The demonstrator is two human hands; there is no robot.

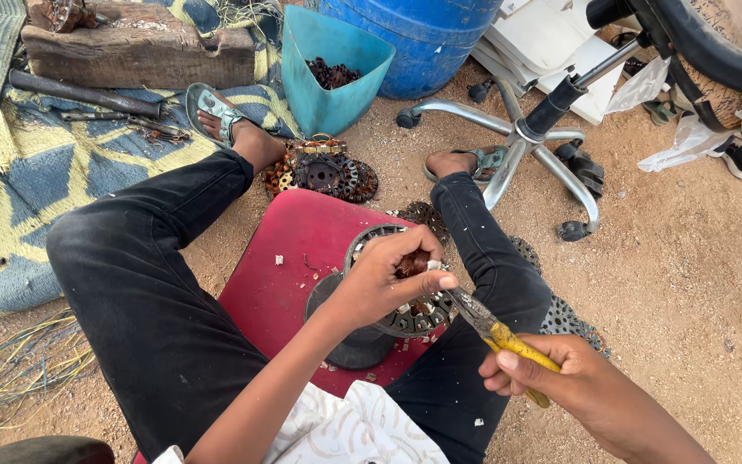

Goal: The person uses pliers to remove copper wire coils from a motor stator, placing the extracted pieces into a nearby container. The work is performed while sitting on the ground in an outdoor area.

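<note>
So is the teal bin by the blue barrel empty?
No, the teal bin beside the blue barrel holds a small heap of dark scrap pieces at its bottom.

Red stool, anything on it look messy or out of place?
Yes. Small pale chips lie scattered across the red stool around the round metal motor core, where the left hand grips it and the right hand works yellow-handled pliers. More cores lie in the sand.
</note>
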